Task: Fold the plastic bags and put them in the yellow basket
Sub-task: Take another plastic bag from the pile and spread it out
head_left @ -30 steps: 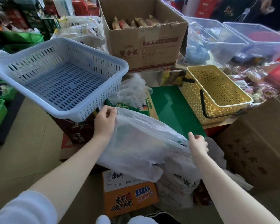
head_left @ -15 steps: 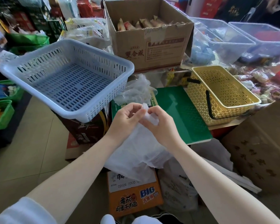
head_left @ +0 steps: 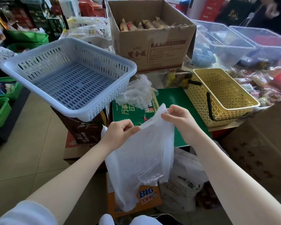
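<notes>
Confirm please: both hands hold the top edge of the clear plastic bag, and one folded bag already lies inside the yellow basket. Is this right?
Not quite. The left hand and right hand do hold the top edge of the clear plastic bag, but the head view shows the yellow basket with no bag inside yet.

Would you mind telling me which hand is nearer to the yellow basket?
The right hand is nearer, just left of the yellow basket. The left hand is farther left; both pinch the plastic bag.
</notes>
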Action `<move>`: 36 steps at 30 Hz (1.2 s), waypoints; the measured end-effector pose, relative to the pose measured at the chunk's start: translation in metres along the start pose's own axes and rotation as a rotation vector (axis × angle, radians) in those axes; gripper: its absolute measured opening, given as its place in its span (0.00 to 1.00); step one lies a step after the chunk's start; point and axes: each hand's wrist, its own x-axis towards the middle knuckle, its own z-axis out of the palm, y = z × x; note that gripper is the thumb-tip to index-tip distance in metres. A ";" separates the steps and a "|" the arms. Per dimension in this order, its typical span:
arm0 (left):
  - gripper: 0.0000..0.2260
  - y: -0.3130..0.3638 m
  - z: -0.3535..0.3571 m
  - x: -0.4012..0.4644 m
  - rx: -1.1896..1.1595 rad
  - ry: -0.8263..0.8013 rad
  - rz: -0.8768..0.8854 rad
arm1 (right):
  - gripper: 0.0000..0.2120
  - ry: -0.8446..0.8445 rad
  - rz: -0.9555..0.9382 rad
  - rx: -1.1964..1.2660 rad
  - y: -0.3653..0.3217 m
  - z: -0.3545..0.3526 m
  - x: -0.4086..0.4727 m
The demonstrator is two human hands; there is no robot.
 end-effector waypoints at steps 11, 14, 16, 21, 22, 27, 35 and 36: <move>0.22 -0.010 -0.016 0.007 0.461 0.078 0.369 | 0.19 0.141 0.141 -0.101 0.006 -0.005 -0.004; 0.21 -0.003 -0.015 0.006 0.543 0.153 0.425 | 0.12 0.278 0.095 -0.077 0.003 0.003 -0.003; 0.23 -0.004 -0.018 0.005 0.526 0.194 0.410 | 0.10 0.273 0.044 0.004 0.004 0.001 -0.006; 0.26 -0.009 -0.029 0.006 0.507 0.167 0.427 | 0.10 0.303 -0.157 0.181 0.009 0.000 -0.013; 0.26 -0.007 -0.030 0.005 0.502 0.175 0.417 | 0.09 0.343 -0.168 0.193 0.010 0.001 -0.013; 0.24 -0.002 -0.033 0.004 0.486 0.240 0.389 | 0.06 0.514 -0.197 -0.176 0.011 0.012 -0.011; 0.17 -0.013 -0.031 -0.004 0.281 0.321 0.063 | 0.13 0.063 -0.188 -0.285 0.012 0.016 -0.015; 0.16 -0.014 -0.031 -0.004 0.271 0.323 0.044 | 0.13 0.096 -0.195 -0.370 0.017 0.016 -0.014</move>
